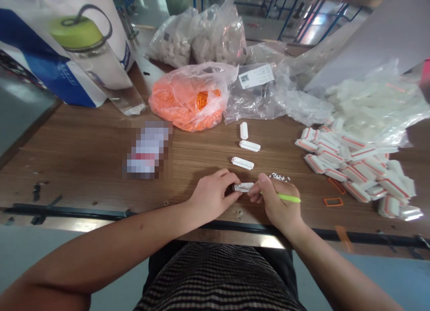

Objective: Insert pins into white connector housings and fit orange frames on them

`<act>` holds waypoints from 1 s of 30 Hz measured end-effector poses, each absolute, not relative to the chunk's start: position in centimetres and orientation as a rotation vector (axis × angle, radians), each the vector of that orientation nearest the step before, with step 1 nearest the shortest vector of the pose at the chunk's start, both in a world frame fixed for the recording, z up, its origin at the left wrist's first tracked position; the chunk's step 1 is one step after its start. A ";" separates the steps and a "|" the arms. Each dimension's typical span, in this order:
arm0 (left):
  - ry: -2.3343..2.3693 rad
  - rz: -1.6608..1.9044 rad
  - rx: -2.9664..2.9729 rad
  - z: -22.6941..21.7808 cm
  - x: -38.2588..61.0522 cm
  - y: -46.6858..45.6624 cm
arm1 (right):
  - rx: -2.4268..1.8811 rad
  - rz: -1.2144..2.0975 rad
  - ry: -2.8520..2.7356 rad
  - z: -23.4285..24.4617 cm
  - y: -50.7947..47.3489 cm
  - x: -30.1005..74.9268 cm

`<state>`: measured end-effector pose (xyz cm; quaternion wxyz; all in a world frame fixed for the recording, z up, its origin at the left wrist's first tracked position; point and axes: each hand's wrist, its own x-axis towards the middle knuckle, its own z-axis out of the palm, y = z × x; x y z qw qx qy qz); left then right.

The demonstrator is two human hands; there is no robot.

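Between the thumb and fingers of my left hand (215, 192) is a small white plastic case (244, 187), low over the table near its front edge. My right hand (277, 199) is closed around a lime-green pen-like tool (289, 198); its tip is hidden by my fingers at the case's right end. Just behind my right hand lies a scatter of tiny white pieces (281, 177). Beyond the hands, three similar white cases lie apart: a near one (242, 163), a middle one (250, 145) and a far one (243, 131).
To the right is a heap of white cases with orange strips (359, 163), with an orange frame (333, 202) beside it. Behind stand a bag of orange parts (188, 98) and clear plastic bags (215, 37). On the left are a green-capped bottle (104, 73) and a pixelated object (148, 149).
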<state>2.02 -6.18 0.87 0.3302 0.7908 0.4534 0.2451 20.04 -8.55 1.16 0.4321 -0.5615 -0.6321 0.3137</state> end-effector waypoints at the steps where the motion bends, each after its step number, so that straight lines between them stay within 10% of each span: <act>1: 1.184 0.645 2.070 0.9 2.0 -6.2 | -1.387 0.787 -1.565 1.1 -8.5 20.1; 30: 1.191 0.575 2.033 0.9 2.0 -6.1 | -1.271 0.565 -1.799 1.6 -9.3 20.1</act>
